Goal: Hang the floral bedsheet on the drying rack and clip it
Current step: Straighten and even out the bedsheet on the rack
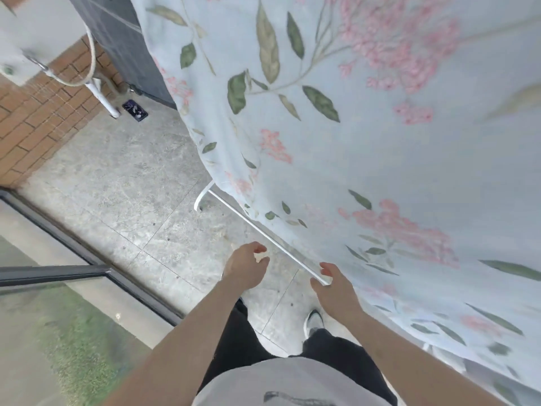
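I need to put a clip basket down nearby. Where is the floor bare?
Bare concrete floor lies between the brick wall, the dark door track and the rack's white bar. A small dark card lies by the white pipe. The bedsheet crowds the right.

The floral bedsheet (366, 127) drapes over the drying rack (263, 232), hands beside its rail.

The floral bedsheet (366, 127), pale blue with pink blossoms and green leaves, drapes over the white drying rack (263, 232), filling the frame's right and upper centre.
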Action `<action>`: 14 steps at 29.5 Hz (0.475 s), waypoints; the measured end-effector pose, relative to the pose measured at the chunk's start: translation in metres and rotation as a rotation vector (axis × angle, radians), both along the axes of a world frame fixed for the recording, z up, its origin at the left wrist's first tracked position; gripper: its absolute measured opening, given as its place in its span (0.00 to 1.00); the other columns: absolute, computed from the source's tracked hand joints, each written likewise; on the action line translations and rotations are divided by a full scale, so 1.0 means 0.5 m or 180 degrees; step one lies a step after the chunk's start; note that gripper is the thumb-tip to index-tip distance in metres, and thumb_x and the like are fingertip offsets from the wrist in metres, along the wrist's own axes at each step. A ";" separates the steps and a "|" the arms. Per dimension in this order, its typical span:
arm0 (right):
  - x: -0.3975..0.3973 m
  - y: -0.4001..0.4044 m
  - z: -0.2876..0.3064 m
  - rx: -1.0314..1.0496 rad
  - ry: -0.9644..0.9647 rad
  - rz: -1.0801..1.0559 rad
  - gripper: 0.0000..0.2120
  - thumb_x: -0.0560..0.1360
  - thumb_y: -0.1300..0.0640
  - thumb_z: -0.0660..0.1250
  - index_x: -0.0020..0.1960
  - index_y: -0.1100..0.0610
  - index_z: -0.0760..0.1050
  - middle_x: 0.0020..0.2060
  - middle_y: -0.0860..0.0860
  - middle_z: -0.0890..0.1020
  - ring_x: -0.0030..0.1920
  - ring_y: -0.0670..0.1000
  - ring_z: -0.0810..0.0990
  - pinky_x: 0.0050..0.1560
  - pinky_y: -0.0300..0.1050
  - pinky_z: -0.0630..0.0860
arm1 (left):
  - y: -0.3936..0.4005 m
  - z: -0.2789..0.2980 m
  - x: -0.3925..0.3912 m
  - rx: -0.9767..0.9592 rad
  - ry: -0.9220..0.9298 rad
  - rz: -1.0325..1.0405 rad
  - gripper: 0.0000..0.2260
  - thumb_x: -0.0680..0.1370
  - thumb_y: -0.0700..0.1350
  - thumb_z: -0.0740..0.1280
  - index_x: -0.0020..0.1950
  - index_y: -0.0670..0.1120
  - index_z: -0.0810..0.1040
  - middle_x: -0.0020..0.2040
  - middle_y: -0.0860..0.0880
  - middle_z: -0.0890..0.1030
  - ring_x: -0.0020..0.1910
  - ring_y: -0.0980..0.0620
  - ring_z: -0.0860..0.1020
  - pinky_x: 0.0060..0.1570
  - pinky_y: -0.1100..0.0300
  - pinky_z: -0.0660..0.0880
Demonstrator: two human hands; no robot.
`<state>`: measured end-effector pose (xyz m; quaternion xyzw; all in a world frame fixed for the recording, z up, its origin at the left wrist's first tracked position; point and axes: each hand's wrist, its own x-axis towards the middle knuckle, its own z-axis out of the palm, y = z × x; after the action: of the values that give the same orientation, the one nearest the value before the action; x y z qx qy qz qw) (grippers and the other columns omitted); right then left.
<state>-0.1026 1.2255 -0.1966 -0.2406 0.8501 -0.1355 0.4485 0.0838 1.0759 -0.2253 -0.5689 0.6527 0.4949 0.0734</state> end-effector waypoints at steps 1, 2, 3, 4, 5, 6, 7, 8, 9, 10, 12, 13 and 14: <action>-0.018 0.028 0.015 -0.0009 -0.0037 0.0082 0.24 0.80 0.49 0.68 0.74 0.47 0.67 0.66 0.42 0.75 0.47 0.44 0.81 0.55 0.45 0.74 | 0.031 0.015 -0.015 -0.0053 -0.0037 -0.0058 0.15 0.81 0.52 0.67 0.67 0.54 0.78 0.65 0.57 0.79 0.57 0.54 0.79 0.57 0.56 0.77; -0.029 0.039 0.020 -0.0038 -0.0069 0.0140 0.24 0.80 0.49 0.68 0.75 0.47 0.67 0.67 0.42 0.75 0.46 0.42 0.81 0.56 0.46 0.75 | 0.045 0.018 -0.020 -0.0070 -0.0054 -0.0072 0.15 0.81 0.52 0.67 0.68 0.54 0.77 0.66 0.57 0.79 0.58 0.53 0.79 0.58 0.54 0.78; -0.044 0.053 0.021 -0.0055 -0.0069 0.0192 0.24 0.80 0.49 0.68 0.75 0.47 0.67 0.67 0.41 0.75 0.46 0.42 0.82 0.56 0.46 0.76 | 0.061 0.023 -0.028 -0.0091 -0.0056 -0.0061 0.16 0.81 0.52 0.67 0.68 0.54 0.77 0.66 0.57 0.78 0.58 0.53 0.79 0.59 0.53 0.78; -0.070 0.085 0.028 -0.0112 -0.0078 0.0252 0.25 0.80 0.49 0.68 0.74 0.47 0.67 0.66 0.41 0.75 0.47 0.43 0.82 0.56 0.46 0.77 | 0.094 0.038 -0.052 -0.0156 -0.0024 -0.0044 0.16 0.81 0.52 0.67 0.69 0.53 0.77 0.66 0.57 0.78 0.59 0.53 0.79 0.59 0.53 0.78; -0.102 0.124 0.040 -0.0150 -0.0096 0.0317 0.25 0.79 0.49 0.68 0.74 0.47 0.67 0.65 0.41 0.75 0.48 0.44 0.82 0.56 0.46 0.77 | 0.136 0.057 -0.082 -0.0216 0.0028 -0.0002 0.16 0.81 0.52 0.67 0.69 0.53 0.77 0.66 0.56 0.78 0.59 0.53 0.78 0.59 0.54 0.77; -0.123 0.141 0.037 -0.0179 -0.0087 0.0359 0.25 0.79 0.49 0.68 0.74 0.47 0.67 0.64 0.40 0.74 0.49 0.45 0.82 0.55 0.47 0.78 | 0.156 0.063 -0.098 -0.0245 0.0109 0.0074 0.16 0.81 0.52 0.67 0.69 0.52 0.77 0.66 0.56 0.78 0.58 0.54 0.78 0.59 0.54 0.77; -0.141 0.158 0.035 -0.0176 -0.0068 0.0367 0.25 0.79 0.49 0.68 0.74 0.47 0.67 0.64 0.41 0.74 0.50 0.47 0.82 0.55 0.48 0.79 | 0.178 0.070 -0.115 -0.0261 0.0169 0.0130 0.16 0.81 0.52 0.68 0.69 0.52 0.77 0.66 0.56 0.78 0.58 0.54 0.78 0.59 0.55 0.77; -0.165 0.197 0.040 -0.0189 -0.0066 0.0309 0.25 0.79 0.49 0.68 0.74 0.47 0.67 0.64 0.42 0.74 0.51 0.48 0.82 0.56 0.49 0.79 | 0.219 0.081 -0.142 -0.0284 0.0200 0.0134 0.17 0.81 0.52 0.68 0.69 0.52 0.77 0.66 0.56 0.78 0.57 0.54 0.78 0.59 0.55 0.77; -0.181 0.235 0.047 -0.0199 -0.0095 0.0184 0.25 0.79 0.49 0.69 0.74 0.48 0.67 0.65 0.43 0.75 0.52 0.49 0.82 0.58 0.49 0.78 | 0.257 0.091 -0.165 -0.0278 0.0215 0.0100 0.17 0.81 0.52 0.68 0.69 0.52 0.77 0.66 0.56 0.78 0.57 0.54 0.78 0.59 0.55 0.77; -0.193 0.268 0.051 -0.0229 -0.0119 0.0063 0.25 0.79 0.49 0.69 0.74 0.48 0.68 0.65 0.45 0.76 0.52 0.49 0.82 0.59 0.48 0.77 | 0.290 0.099 -0.185 -0.0267 0.0249 0.0044 0.16 0.81 0.52 0.68 0.69 0.52 0.77 0.66 0.56 0.78 0.57 0.55 0.78 0.58 0.57 0.77; -0.209 0.329 0.058 -0.0274 -0.0148 -0.0161 0.24 0.79 0.49 0.69 0.73 0.47 0.68 0.64 0.45 0.76 0.54 0.50 0.82 0.60 0.49 0.77 | 0.345 0.112 -0.217 -0.0235 0.0309 -0.0069 0.16 0.81 0.52 0.68 0.69 0.53 0.77 0.67 0.56 0.77 0.57 0.55 0.77 0.56 0.59 0.75; -0.218 0.361 0.067 -0.0270 -0.0206 -0.0306 0.23 0.79 0.49 0.69 0.72 0.47 0.69 0.63 0.44 0.77 0.55 0.50 0.82 0.60 0.50 0.77 | 0.369 0.124 -0.236 -0.0234 0.0333 -0.0153 0.16 0.81 0.51 0.68 0.68 0.53 0.77 0.67 0.56 0.77 0.57 0.55 0.77 0.56 0.59 0.75; -0.225 0.388 0.072 -0.0279 -0.0263 -0.0451 0.23 0.79 0.49 0.69 0.72 0.46 0.69 0.63 0.44 0.77 0.56 0.51 0.82 0.61 0.52 0.78 | 0.386 0.134 -0.249 -0.0241 0.0366 -0.0250 0.15 0.81 0.51 0.68 0.68 0.53 0.77 0.67 0.56 0.76 0.57 0.56 0.76 0.56 0.58 0.77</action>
<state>-0.2150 1.4194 -0.1607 -0.1934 0.8391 -0.2137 0.4614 -0.0408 1.2689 -0.1581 -0.5158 0.6959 0.4985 0.0335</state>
